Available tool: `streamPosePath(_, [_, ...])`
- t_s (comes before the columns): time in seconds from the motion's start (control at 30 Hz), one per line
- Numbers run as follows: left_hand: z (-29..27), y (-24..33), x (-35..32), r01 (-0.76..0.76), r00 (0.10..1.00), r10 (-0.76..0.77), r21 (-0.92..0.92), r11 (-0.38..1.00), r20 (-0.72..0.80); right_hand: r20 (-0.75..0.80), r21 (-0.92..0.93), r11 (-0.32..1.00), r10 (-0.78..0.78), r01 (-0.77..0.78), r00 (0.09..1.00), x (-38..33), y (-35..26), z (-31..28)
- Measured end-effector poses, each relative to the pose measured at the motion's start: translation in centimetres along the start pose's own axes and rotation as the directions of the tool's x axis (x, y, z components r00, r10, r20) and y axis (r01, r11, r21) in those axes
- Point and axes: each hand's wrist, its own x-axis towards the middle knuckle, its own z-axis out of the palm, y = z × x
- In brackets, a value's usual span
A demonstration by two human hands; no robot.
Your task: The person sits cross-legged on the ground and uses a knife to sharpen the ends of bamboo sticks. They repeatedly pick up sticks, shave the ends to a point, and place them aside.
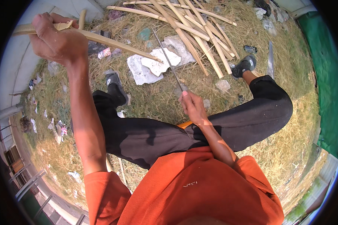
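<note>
Crosswise, a bamboo strip (118,44) runs through the clenched left hand (58,41); right hand (193,107) grips a thin tool (168,62)

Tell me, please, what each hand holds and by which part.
The left hand holds a pale stick left of its visible middle; the right hand, a thin dark tool by its near end.
</note>
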Motion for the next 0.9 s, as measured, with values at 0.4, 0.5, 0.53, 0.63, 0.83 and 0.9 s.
streamPosePath(0.4, [0.8, 0.4, -0.5, -0.269, 0.963, 0.247, 0.308, 0.913, 0.109, -0.185, 0.008, 0.995, -0.097, 0.100, 0.978, -0.6, -5.0, -0.9])
streamPosePath(0.5, [-0.2, 1.3, -0.1, -0.208, 0.978, 0.185, 0.334, 0.919, 0.100, -0.270, -0.057, 0.965, -0.262, 0.256, 0.927, -1.2, -6.2, 0.4])
streamPosePath(0.53, [1.0, 2.6, -1.0, -0.016, 1.000, 0.016, 0.175, 0.984, 0.004, -0.243, -0.204, 0.962, -0.230, 0.182, 0.942, -0.7, -4.0, 0.8])
streamPosePath(0.63, [1.1, 3.0, -1.8, 0.150, 0.986, -0.156, -0.097, 0.984, -0.058, -0.154, -0.522, 0.835, 0.108, -0.173, 0.982, 0.9, 3.0, 1.7])
streamPosePath(0.83, [-0.4, 1.7, -1.4, 0.095, 0.993, -0.106, -0.157, 0.983, -0.059, -0.180, -0.176, 0.984, 0.006, -0.038, 0.984, 0.6, -3.6, 0.0])
streamPosePath(0.9, [-0.4, 2.5, -2.1, 0.152, 0.981, -0.170, -0.181, 0.972, -0.091, -0.239, 0.023, 0.970, -0.231, 0.244, 0.943, -0.4, -4.0, 0.4])
